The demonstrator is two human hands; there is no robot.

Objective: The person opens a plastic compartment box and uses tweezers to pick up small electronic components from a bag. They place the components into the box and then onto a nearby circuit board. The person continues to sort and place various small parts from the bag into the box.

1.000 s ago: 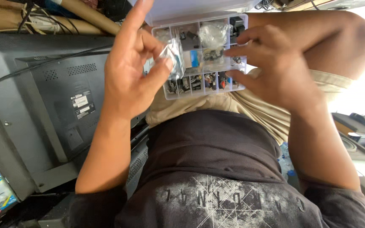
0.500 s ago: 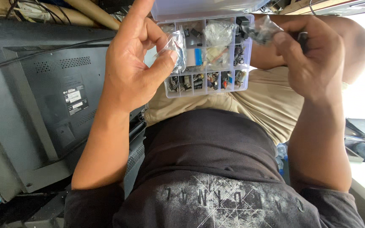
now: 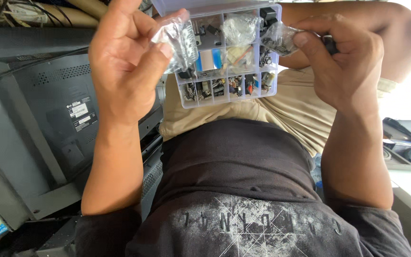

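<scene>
A clear plastic compartment box (image 3: pixel 229 97) with small electronic parts rests on my lap, on beige shorts. My left hand (image 3: pixel 124 66) pinches a small clear plastic bag of dark parts (image 3: pixel 179 45) over the box's left side. At the box's upper right corner, my right hand (image 3: pixel 346 64) grips another small clear bag of parts (image 3: pixel 281 38). The box's lid (image 3: pixel 200 5) stands open at the top edge of the view.
The grey back of a flat screen (image 3: pixel 34 123) lies to the left, with a black cable across it. Cardboard tubes (image 3: pixel 67 16) lie beyond it. A white surface with dark tools and trays (image 3: pixel 405 147) is at the right.
My right hand has moved from over the box's middle to its right side and has lifted a small bag out. My left hand keeps holding its bag.
</scene>
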